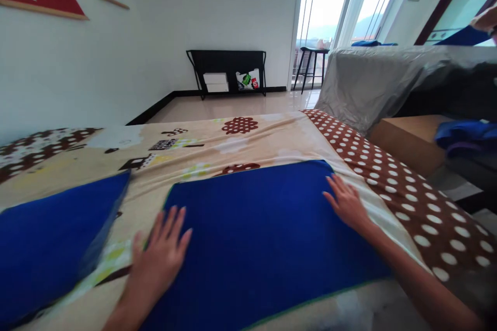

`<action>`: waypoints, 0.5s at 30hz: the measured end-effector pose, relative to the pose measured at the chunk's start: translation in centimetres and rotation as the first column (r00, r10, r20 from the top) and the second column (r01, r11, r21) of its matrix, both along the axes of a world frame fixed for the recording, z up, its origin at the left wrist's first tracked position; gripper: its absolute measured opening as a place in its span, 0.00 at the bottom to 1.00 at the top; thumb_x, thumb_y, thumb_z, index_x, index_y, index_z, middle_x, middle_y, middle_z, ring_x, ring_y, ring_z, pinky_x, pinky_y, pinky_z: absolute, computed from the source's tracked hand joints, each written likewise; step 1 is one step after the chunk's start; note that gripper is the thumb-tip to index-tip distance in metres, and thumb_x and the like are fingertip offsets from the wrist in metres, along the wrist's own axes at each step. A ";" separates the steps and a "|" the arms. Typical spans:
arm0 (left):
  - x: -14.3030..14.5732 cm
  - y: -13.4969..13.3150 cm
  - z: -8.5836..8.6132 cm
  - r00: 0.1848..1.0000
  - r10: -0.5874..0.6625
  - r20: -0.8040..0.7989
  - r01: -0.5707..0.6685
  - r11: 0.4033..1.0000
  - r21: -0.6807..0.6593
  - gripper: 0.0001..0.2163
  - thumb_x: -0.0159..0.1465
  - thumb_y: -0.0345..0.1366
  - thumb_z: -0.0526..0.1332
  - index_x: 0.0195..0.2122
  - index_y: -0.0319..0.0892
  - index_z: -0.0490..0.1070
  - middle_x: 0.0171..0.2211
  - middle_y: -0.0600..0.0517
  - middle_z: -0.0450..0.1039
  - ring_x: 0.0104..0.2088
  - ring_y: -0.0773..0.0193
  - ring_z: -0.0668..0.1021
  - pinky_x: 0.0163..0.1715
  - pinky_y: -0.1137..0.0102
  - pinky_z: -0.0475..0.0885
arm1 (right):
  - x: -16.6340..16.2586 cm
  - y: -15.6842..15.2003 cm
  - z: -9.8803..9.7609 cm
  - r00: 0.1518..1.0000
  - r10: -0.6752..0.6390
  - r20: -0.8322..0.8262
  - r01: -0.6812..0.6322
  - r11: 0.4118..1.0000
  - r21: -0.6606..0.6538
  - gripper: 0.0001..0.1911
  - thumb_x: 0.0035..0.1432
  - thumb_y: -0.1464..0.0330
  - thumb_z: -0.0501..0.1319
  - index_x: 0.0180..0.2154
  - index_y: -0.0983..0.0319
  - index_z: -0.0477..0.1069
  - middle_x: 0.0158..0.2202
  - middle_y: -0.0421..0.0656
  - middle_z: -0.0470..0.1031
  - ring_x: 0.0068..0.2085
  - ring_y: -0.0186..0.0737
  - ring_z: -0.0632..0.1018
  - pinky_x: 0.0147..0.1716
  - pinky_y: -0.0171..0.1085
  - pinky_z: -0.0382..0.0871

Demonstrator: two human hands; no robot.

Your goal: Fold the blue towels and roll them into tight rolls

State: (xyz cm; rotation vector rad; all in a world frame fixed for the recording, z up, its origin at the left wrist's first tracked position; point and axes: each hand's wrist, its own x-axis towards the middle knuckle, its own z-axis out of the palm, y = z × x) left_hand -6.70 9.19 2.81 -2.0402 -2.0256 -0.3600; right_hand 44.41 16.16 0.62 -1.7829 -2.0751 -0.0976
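A blue cloth [256, 232] with a thin green edge lies spread flat on a bed with a patterned beige sheet [217, 142]. My left hand [161, 253] rests flat on the cloth's left edge, fingers stretched out. Over at the cloth's right edge lies my right hand [345, 202], flat too, with its fingers apart. Neither hand holds anything. A second blue cloth [54, 240] lies at the left, apart from both hands.
A brown blanket with white dots [404, 186] runs along the bed's right side. Beyond it stand a wooden box [407, 137], a grey-covered sofa [373, 80] and a pile of blue fabric [466, 134]. A black rack [227, 70] and a stool [310, 64] stand by the far wall.
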 end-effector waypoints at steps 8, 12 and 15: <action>14.0 13.5 -0.8 0.970 -0.243 0.008 0.239 0.950 -0.202 0.26 0.71 0.44 0.44 0.69 0.49 0.50 0.71 0.54 0.49 0.70 0.62 0.54 0.67 0.56 0.50 | -17.7 8.6 1.8 0.883 0.469 -0.008 -0.469 0.882 -0.053 0.24 0.66 0.56 0.57 0.59 0.60 0.65 0.61 0.48 0.64 0.59 0.49 0.70 0.58 0.54 0.64; 3.8 13.9 -1.9 0.995 -0.097 0.010 0.097 0.973 -0.211 0.26 0.70 0.48 0.44 0.69 0.51 0.52 0.70 0.52 0.51 0.69 0.58 0.56 0.65 0.52 0.53 | -9.0 11.3 0.8 0.935 0.353 -0.030 -0.354 0.930 -0.097 0.24 0.66 0.58 0.58 0.59 0.60 0.65 0.62 0.49 0.63 0.60 0.49 0.68 0.59 0.56 0.63; -4.3 12.9 -2.0 0.997 0.081 -0.001 -0.080 0.981 -0.176 0.27 0.70 0.45 0.42 0.68 0.42 0.54 0.69 0.44 0.53 0.69 0.52 0.57 0.64 0.46 0.52 | -0.3 13.1 -0.6 0.991 0.122 -0.047 -0.127 0.984 -0.127 0.26 0.66 0.57 0.57 0.62 0.60 0.62 0.65 0.50 0.59 0.63 0.51 0.64 0.62 0.59 0.57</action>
